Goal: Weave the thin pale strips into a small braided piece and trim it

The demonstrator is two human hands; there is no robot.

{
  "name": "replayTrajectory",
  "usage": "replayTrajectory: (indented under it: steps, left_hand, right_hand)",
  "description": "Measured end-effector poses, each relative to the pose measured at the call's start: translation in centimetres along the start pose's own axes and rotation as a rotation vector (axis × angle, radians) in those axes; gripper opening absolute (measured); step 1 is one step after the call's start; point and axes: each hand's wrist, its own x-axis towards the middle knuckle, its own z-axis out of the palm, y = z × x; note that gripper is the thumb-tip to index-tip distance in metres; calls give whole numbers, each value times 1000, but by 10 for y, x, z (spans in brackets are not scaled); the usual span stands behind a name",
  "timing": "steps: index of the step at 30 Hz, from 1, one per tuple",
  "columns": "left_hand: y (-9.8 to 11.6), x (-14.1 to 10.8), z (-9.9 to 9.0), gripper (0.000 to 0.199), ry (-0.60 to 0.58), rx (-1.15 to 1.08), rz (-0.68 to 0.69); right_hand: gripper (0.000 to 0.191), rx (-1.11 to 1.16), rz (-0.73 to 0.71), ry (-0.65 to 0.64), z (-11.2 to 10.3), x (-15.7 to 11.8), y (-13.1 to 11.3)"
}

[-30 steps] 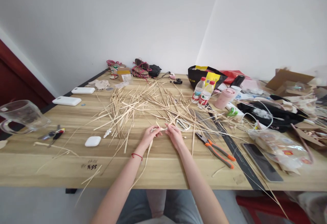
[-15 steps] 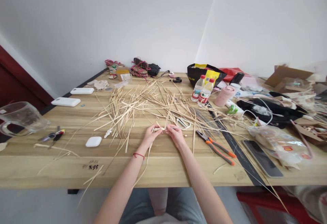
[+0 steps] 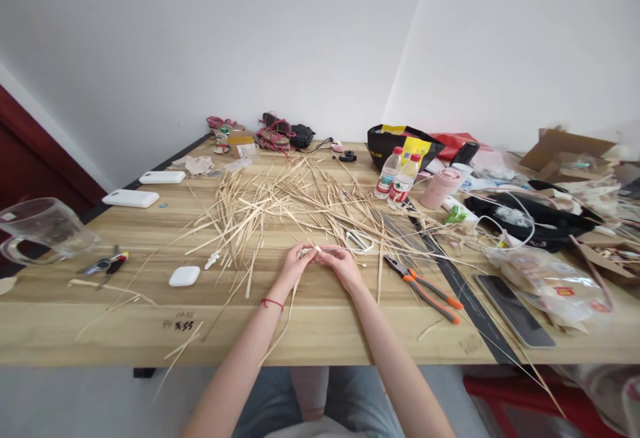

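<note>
Left hand: bare, thumb and fingers pinching a narrow, pale tan, flat fibre strip; red cord bracelet [image 3: 273, 303] on wrist.
Right hand: bare, thumb and fingers drawn in at the same spot; what they grip, if anything, cannot tell, too small and covered.
Hand positions: left hand [image 3: 299, 265] and right hand [image 3: 345, 270] nearly meet over the wood-grain table [image 3: 125, 341]; fingertip contact unclear.
Strip: fibre strip [image 3: 287, 321] at left fingertips, tail trailing toward near table edge, beside left forearm.
Pile: loose heap of tan flat strips [image 3: 280, 201], tangled, just beyond hands.
Pliers: dark metal pliers with orange-and-grey handles [image 3: 409, 278], lying right of right hand, handles spread.
White case: small rounded white plastic case [image 3: 184, 276], left of left hand.
Phone: dark rectangular smartphone [image 3: 515, 310], flat, right of pliers.
Bottles: two clear plastic bottles with red caps [image 3: 405, 181], upright beyond pliers, beside pink cylindrical tumbler [image 3: 440, 189].
</note>
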Motion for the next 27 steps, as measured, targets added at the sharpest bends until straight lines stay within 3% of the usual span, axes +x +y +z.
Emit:
replayTrajectory:
  steps: [6, 14, 27]
  left_hand:
    - [3, -2, -1, 27, -35, 12, 1]
    - [2, 0, -4, 18, -40, -38, 13]
    - [0, -1, -5, 23, -66, 11, -12]
  right_hand:
    - [38, 6, 10, 2, 4, -2, -2]
    - [32, -33, -1, 10, 4, -3, 1]
    - [26, -130, -55, 68, 1, 0, 3]
